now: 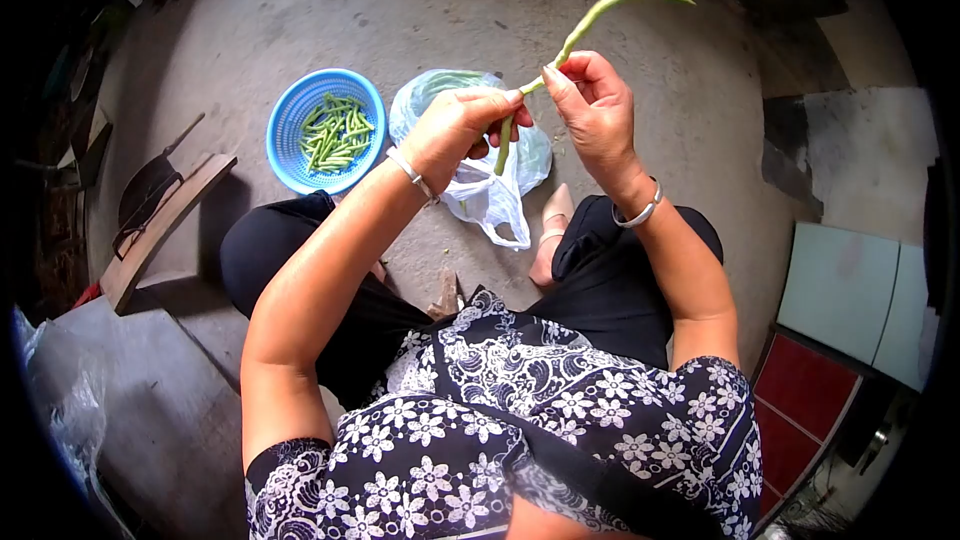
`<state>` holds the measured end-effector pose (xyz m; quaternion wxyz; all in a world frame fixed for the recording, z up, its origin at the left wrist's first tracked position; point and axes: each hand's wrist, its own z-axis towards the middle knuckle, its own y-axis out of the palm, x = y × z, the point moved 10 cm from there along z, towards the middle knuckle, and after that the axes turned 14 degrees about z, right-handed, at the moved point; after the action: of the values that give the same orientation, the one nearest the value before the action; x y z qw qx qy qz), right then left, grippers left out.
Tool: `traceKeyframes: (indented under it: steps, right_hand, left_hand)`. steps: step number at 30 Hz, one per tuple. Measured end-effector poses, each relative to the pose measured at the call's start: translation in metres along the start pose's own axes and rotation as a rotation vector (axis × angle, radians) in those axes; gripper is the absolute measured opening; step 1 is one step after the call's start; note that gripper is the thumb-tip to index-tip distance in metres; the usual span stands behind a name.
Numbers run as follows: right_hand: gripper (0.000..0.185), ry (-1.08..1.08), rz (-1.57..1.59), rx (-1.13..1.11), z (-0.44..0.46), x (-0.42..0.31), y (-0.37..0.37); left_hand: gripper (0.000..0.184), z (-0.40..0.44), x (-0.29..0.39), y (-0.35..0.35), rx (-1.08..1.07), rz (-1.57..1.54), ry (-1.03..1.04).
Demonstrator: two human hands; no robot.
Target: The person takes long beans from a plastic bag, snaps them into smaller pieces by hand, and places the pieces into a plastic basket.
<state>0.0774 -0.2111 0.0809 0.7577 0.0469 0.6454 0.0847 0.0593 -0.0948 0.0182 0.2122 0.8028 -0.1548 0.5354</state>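
A long green bean (600, 12) is stretched between my two hands, its thin tip curving up to the right. My left hand (465, 125) is closed around its lower part, and the bean's other end hangs below the fingers. With thumb and fingertips, my right hand (598, 105) pinches the bean a little further up. Beneath my hands a thin plastic bag (500, 205) lies on the floor, its contents mostly hidden. To its left stands a blue plastic basket (279, 140) holding several short bean pieces (338, 135).
A wooden board (165, 230) leans at the left beside a dark object with a stick. Clear plastic sheeting (65, 390) lies at lower left. A cabinet with pale and red panels (838, 275) stands at right. Concrete floor (420, 10) stretches ahead.
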Motion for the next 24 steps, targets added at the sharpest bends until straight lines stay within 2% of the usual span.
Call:
traceKeyframes:
  steps: [6, 9, 11, 13, 15, 18, 19, 22, 24]
  right_hand:
    - [0.01, -0.262, -0.183, 0.031, -0.007, -0.016, 0.003]
    - [0.011, -0.396, -0.409, 0.025, -0.014, -0.028, 0.012]
    - [0.012, -0.487, -0.368, 0.032, -0.017, -0.044, 0.009]
    - [0.01, -0.479, -0.3, 0.059, -0.015, -0.057, 0.005]
    - [0.01, -0.316, -0.205, 0.024, -0.007, -0.048, 0.001]
    - [0.012, 0.069, 0.094, -0.025, 0.005, -0.008, -0.002]
    - [0.012, 0.13, 0.129, -0.045, 0.005, 0.002, -0.001]
    - [0.016, 0.282, 0.232, -0.086, 0.001, 0.022, 0.005]
    - [0.014, 0.355, 0.239, -0.096, -0.001, 0.03, 0.007]
  left_hand:
    - [0.027, 0.005, -0.009, -0.012, 0.167, -0.097, -0.077]
    - [0.026, 0.003, -0.016, -0.022, 0.287, -0.191, -0.128]
    - [0.026, 0.006, -0.039, -0.044, 0.43, -0.274, -0.193]
    - [0.027, 0.005, -0.039, -0.063, 0.544, -0.34, -0.134]
    - [0.028, 0.011, -0.031, -0.062, 0.516, -0.405, -0.056]
    - [0.027, 0.017, -0.021, -0.026, 0.156, -0.345, -0.065]
    - [0.028, 0.017, -0.013, -0.013, 0.044, -0.347, -0.016]
    - [0.033, 0.002, -0.001, 0.017, -0.127, -0.372, -0.054]
    - [0.031, 0.004, 0.0, 0.02, -0.186, -0.334, -0.022]
